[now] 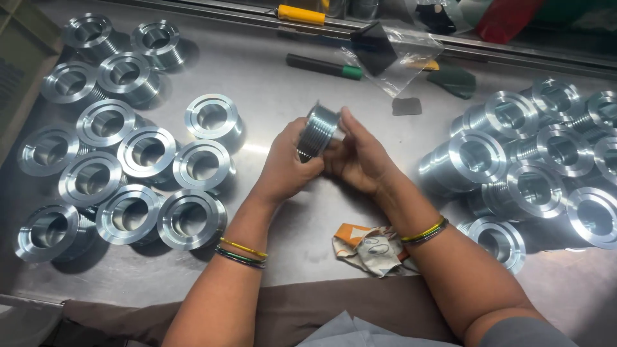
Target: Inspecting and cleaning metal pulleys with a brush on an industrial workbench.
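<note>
Both hands hold one shiny grooved metal pulley [319, 130] above the middle of the steel table [270, 90]. My left hand [285, 164] cups it from the left and below. My right hand [360, 157] grips its right side, thumb up along the flange. The pulley is tilted on its side, its ribbed groove facing me. Both wrists wear thin coloured bangles.
Several matching flanged pulleys [148, 154] stand in rows at the left, and several more lie heaped at the right [533, 167]. A crumpled cloth [369, 247] lies near my right forearm. A green-tipped marker [324, 66], a clear plastic bag [395, 54] and a yellow-handled tool [301, 14] lie at the back.
</note>
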